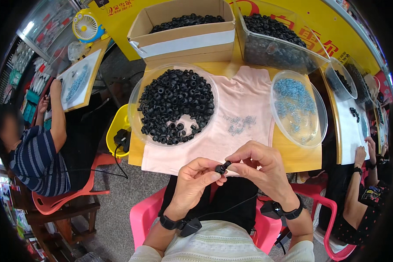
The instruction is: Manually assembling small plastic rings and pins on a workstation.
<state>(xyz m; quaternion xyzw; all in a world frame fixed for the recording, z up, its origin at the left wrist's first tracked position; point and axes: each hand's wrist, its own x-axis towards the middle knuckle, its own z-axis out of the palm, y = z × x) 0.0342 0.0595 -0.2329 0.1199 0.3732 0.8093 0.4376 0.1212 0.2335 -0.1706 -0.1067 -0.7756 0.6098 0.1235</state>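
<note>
Just past the table's near edge, my left hand (192, 181) pinches a small black plastic fitting (220, 169) between thumb and fingers. The thumb and forefinger of my right hand (264, 168) close on the narrower end of the same fitting. Whether it is one part or two joined ones I cannot make out. Ahead and to the left, a round transparent tray (136, 131) holds a heap of black plastic fittings (174, 96). At the right, a transparent oval tray (321, 120) carries small blue-tinted springs or rings (292, 98), too small to tell.
A pink shirt (244, 96) covers part of the yellow table (294, 159). Behind stand a cardboard box (183, 46) and a transparent bin (275, 56), both with black parts. A yellow bucket (120, 124) is at the left. People work at both sides.
</note>
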